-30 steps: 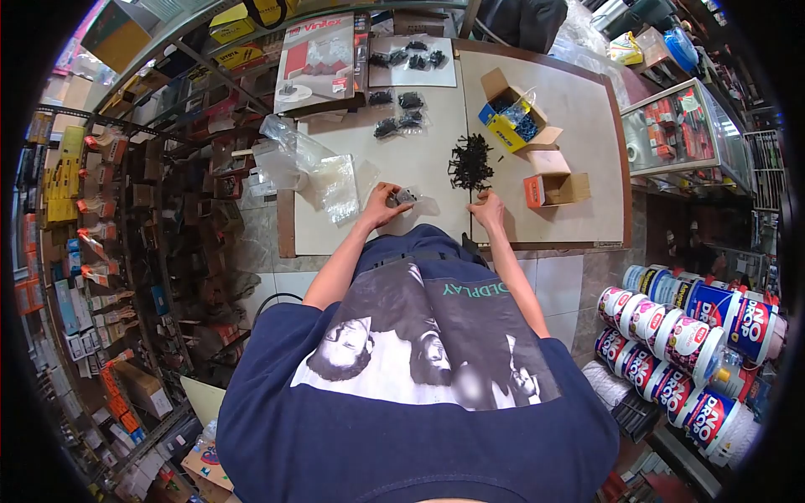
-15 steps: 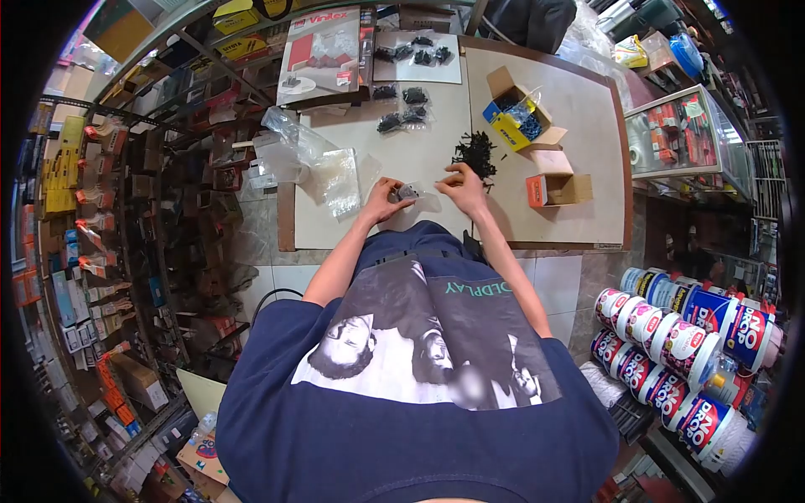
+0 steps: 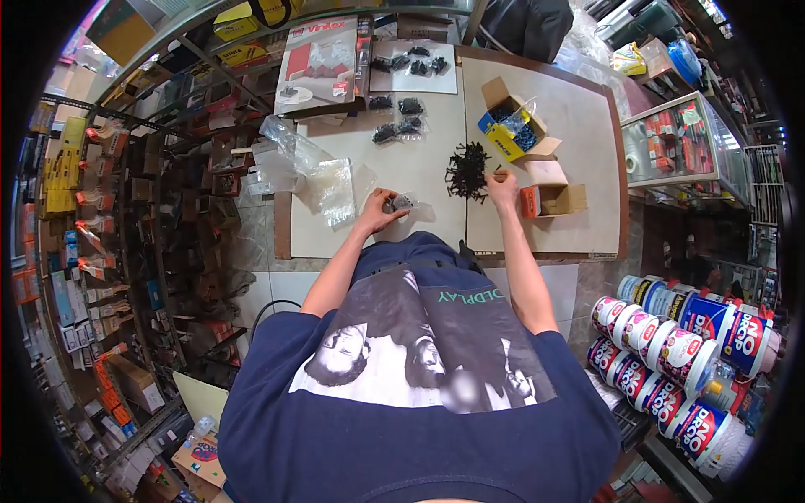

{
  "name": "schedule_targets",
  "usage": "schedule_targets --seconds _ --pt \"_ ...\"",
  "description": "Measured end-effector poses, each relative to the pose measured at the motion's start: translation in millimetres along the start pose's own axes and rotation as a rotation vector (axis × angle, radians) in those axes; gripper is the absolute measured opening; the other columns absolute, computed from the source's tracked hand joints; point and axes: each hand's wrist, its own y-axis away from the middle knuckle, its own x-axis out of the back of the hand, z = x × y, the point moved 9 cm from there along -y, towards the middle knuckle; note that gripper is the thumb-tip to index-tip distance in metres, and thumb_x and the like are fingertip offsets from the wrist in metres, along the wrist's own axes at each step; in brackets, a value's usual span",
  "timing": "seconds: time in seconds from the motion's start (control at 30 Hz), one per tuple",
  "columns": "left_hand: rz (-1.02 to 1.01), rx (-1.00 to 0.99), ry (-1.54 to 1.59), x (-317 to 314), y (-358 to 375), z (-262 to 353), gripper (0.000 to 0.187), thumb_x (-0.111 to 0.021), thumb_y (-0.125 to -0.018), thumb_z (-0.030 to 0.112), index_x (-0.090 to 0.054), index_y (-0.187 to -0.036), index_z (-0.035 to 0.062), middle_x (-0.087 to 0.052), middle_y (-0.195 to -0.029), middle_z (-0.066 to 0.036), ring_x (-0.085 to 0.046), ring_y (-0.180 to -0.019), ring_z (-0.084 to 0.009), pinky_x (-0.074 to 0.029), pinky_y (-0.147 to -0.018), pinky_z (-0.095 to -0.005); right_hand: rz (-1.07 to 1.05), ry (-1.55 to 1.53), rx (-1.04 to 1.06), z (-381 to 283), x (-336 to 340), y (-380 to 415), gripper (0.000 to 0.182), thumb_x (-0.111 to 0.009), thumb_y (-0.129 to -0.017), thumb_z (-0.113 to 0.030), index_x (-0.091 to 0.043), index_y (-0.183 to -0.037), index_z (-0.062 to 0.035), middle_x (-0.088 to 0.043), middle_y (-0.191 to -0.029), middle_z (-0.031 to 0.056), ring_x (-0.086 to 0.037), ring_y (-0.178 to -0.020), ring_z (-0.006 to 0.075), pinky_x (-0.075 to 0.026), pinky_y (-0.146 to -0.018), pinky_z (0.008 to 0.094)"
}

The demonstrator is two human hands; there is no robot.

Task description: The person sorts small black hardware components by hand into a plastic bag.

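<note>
My left hand (image 3: 379, 211) pinches a small clear plastic bag (image 3: 411, 206) with dark pieces inside, near the table's front edge. At the right side of a pile of black screw-like pieces (image 3: 466, 170), my right hand (image 3: 502, 189) has its fingers close together. What they hold, if anything, is too small to make out. Filled bags of black pieces (image 3: 408, 106) lie farther back, some of them on a white board (image 3: 444, 79). Beside my left hand is a stack of clear plastic bags (image 3: 337, 193).
An open yellow and blue box (image 3: 509, 139) of blue pieces and an open orange box (image 3: 530, 202) stand right of the pile. A large Vinilex box (image 3: 317, 67) is at the back left. Paint tubs (image 3: 686, 352) stand at the right.
My right hand has moved right, from near the small bag to the right side of the black pile. My left hand stays with the bag, slightly lower and to the left.
</note>
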Motion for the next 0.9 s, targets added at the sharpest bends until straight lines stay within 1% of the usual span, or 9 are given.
schedule_targets --seconds 0.03,0.1,0.23,0.33,0.57,0.63,0.67,0.83,0.9 --pt "-0.003 0.008 -0.003 0 1 0 0.052 -0.077 -0.068 0.038 -0.061 -0.104 0.0044 -0.052 -0.105 -0.013 -0.054 -0.094 -0.0247 -0.046 -0.085 -0.0331 0.047 0.073 -0.036 14 5 -12 0.040 -0.073 -0.071 -0.024 -0.059 -0.102 -0.0032 -0.067 -0.094 0.0145 -0.065 -0.082 0.0251 -0.050 -0.076 0.0349" --pt "0.001 0.017 0.008 -1 2 -1 0.052 -0.076 -0.068 0.038 -0.061 -0.104 0.0038 -0.052 -0.105 -0.013 -0.054 -0.094 -0.0249 -0.046 -0.085 -0.0330 0.065 0.110 -0.033 39 3 -37 0.042 -0.073 -0.070 -0.025 -0.058 -0.103 -0.0034 -0.067 -0.093 0.0145 -0.064 -0.085 0.0273 -0.049 -0.079 0.0363" --pt "0.016 -0.004 -0.007 1 4 3 0.051 -0.076 -0.069 0.036 -0.061 -0.105 0.0036 -0.052 -0.105 -0.012 -0.054 -0.095 -0.0250 -0.046 -0.085 -0.0328 0.106 0.155 -0.066 34 10 -48 0.047 -0.073 -0.070 -0.027 -0.054 -0.106 -0.0038 -0.066 -0.090 0.0145 -0.061 -0.094 0.0310 -0.046 -0.085 0.0389" --pt "0.017 0.027 0.020 0 5 2 0.052 -0.076 -0.069 0.037 -0.061 -0.105 0.0035 -0.052 -0.105 -0.013 -0.053 -0.096 -0.0250 -0.045 -0.085 -0.0332 0.212 0.185 -0.012 28 10 -55 0.049 -0.074 -0.069 -0.026 -0.052 -0.106 -0.0035 -0.066 -0.087 0.0140 -0.062 -0.091 0.0323 -0.047 -0.083 0.0400" --pt "0.005 0.013 -0.029 -2 2 -1 0.053 -0.076 -0.068 0.038 -0.061 -0.106 0.0043 -0.053 -0.105 -0.013 -0.054 -0.095 -0.0243 -0.046 -0.085 -0.0328 0.155 0.124 -0.044 34 3 -56 0.043 -0.073 -0.070 -0.017 -0.050 -0.103 -0.0024 -0.065 -0.084 0.0147 -0.063 -0.087 0.0323 -0.047 -0.080 0.0404" --pt "-0.009 0.011 -0.037 -3 0 0 0.053 -0.076 -0.069 0.040 -0.061 -0.106 0.0047 -0.053 -0.106 -0.013 -0.055 -0.094 -0.0242 -0.046 -0.085 -0.0326 0.174 0.109 0.028 33 4 -52 0.041 -0.070 -0.071 -0.013 -0.049 -0.104 -0.0028 -0.065 -0.083 0.0146 -0.063 -0.087 0.0323 -0.047 -0.079 0.0404" --pt "-0.005 0.033 -0.024 -3 -1 -1 0.054 -0.076 -0.068 0.041 -0.061 -0.105 0.0047 -0.053 -0.105 -0.013 -0.054 -0.094 -0.0241 -0.046 -0.085 -0.0326 0.247 0.181 0.120 28 8 -46 0.043 -0.069 -0.072 -0.012 -0.046 -0.107 -0.0043 -0.066 -0.084 0.0174 -0.063 -0.085 0.0348 -0.048 -0.076 0.0445" --pt "-0.026 0.062 -0.044 -3 -4 -2 0.054 -0.077 -0.068 0.041 -0.061 -0.104 0.0042 -0.051 -0.104 -0.013 -0.054 -0.094 -0.0239 -0.046 -0.085 -0.0323 0.129 -0.013 0.075 10 4 -18 0.044 -0.072 -0.071 -0.016 -0.048 -0.106 -0.0030 -0.067 -0.080 0.0153 -0.065 -0.079 0.0293 -0.049 -0.072 0.0399" --pt "-0.020 0.064 -0.045 -3 -5 -4 0.054 -0.077 -0.067 0.040 -0.061 -0.104 0.0042 -0.051 -0.103 -0.013 -0.054 -0.094 -0.0239 -0.046 -0.085 -0.0326 -0.021 -0.131 0.162 -23 -10 2 0.043 -0.073 -0.071 -0.017 -0.050 -0.105 -0.0020 -0.067 -0.081 0.0139 -0.066 -0.076 0.0247 -0.050 -0.069 0.0363"
